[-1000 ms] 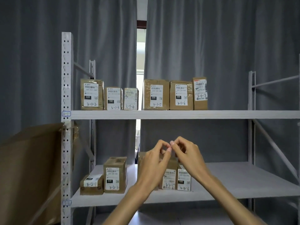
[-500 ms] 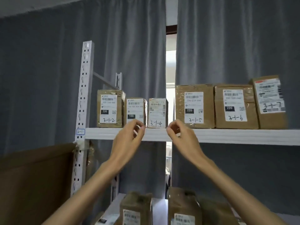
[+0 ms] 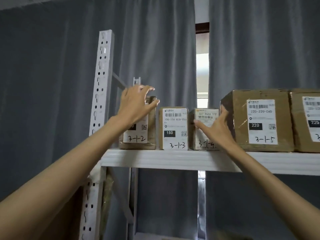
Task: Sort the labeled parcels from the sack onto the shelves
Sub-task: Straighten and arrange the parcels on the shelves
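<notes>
Four labelled parcels upright in a row along the front edge of the top shelf (image 3: 173, 159), toward its left end. Left hand (image 3: 134, 105) spread wide before the parcel marked 3-1-2 (image 3: 138, 135), gripping nothing. Right hand (image 3: 213, 126) splayed flat against the parcel marked 3-1-4 (image 3: 201, 130), between parcel 3-1-3 (image 3: 174, 129) and parcel 3-1-5 (image 3: 258, 120).

Your two arms come into view bare from the lower corners, with no sleeve showing on either forearm as far as the picture's edge. Your bare, slender-fingered left hand (image 3: 136, 103) wears no glove, ring, watch or strap at the wrist. Your bare right hand (image 3: 215, 126) is likewise uncovered, with short, plain nails and nothing at the wrist. No clothing is in view at all.
</notes>
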